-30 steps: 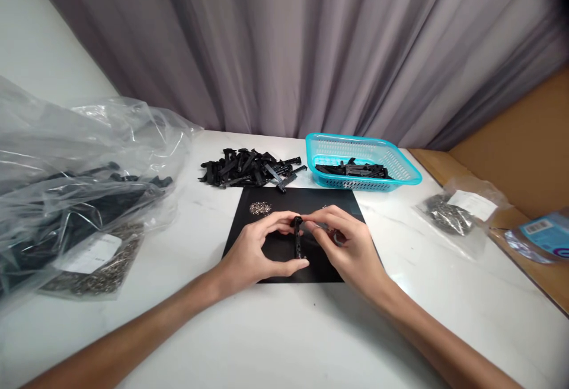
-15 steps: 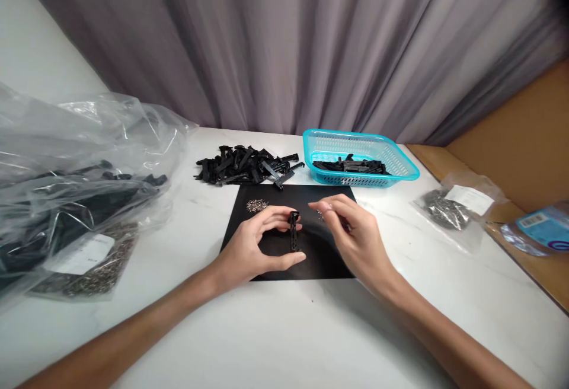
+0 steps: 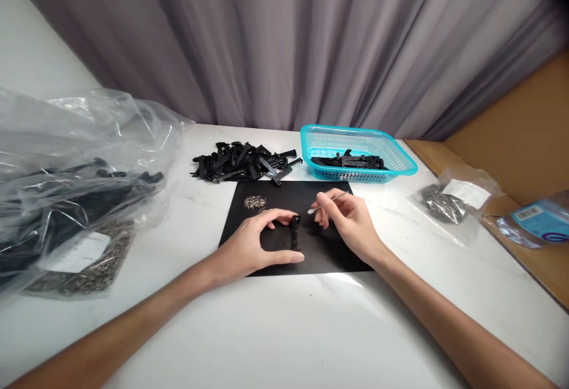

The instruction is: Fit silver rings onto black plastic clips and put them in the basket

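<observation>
Between the thumb and fingertips of my left hand (image 3: pixel 255 239) a narrow black plastic part (image 3: pixel 294 233) stands upright over the black mat (image 3: pixel 329 255). To its right, my right hand (image 3: pixel 349 220) pinches a thin stick with a white tip, which looks like a cotton swab (image 3: pixel 316 208). That tip points left toward the black part, with a gap between them. A small pile of shiny metal pieces (image 3: pixel 255 201) lies on the mat beyond my left hand; their exact kind is too small to tell.
Behind the mat lie a heap of black plastic parts (image 3: pixel 242 160) and a turquoise basket (image 3: pixel 402 166) holding more. Large clear bags (image 3: pixel 128 134) cover the left side. At right are a bag of metal pieces (image 3: pixel 442 205) and a blue-labelled package (image 3: pixel 540 220).
My right hand has turned, bringing the white-tipped stick into view. My left hand keeps hold of the black part in nearly the same place. The whole view has shifted slightly.
</observation>
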`<state>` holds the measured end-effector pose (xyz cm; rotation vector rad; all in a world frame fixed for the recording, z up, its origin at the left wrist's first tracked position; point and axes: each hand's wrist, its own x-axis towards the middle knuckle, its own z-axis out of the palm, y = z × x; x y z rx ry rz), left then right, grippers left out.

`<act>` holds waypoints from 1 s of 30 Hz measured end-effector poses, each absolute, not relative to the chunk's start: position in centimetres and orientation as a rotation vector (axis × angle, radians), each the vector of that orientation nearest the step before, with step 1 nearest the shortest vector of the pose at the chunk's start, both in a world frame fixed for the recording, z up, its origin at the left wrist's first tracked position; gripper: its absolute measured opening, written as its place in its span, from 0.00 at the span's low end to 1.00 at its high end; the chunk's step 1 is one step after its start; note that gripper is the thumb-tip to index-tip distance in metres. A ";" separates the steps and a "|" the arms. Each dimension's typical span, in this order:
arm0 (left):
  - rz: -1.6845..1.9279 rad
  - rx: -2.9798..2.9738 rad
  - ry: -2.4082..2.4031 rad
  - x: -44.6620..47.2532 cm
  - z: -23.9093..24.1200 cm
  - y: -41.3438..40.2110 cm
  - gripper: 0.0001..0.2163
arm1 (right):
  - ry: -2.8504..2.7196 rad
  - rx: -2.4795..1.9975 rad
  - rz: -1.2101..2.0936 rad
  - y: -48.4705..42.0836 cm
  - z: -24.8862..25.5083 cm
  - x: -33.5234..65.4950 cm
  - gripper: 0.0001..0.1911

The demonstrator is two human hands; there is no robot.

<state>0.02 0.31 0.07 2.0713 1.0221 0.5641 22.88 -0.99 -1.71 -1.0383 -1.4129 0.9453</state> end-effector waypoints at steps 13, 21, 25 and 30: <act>0.610 2.091 1.036 0.3 -0.2 0.5 0.29 | -1.449 -1.008 0.998 -1.0 -2.6 22.3 0.20; 0.644 2.098 1.038 0.2 -0.4 0.5 0.30 | -1.490 -1.022 1.017 -1.1 -2.5 22.3 0.21; 0.613 2.126 1.031 0.0 -0.5 0.5 0.29 | -1.472 -1.030 0.982 -1.0 -2.5 22.3 0.21; 0.691 2.062 0.964 0.0 -0.2 0.3 0.29 | -1.442 -0.970 0.997 -1.0 -2.2 22.5 0.20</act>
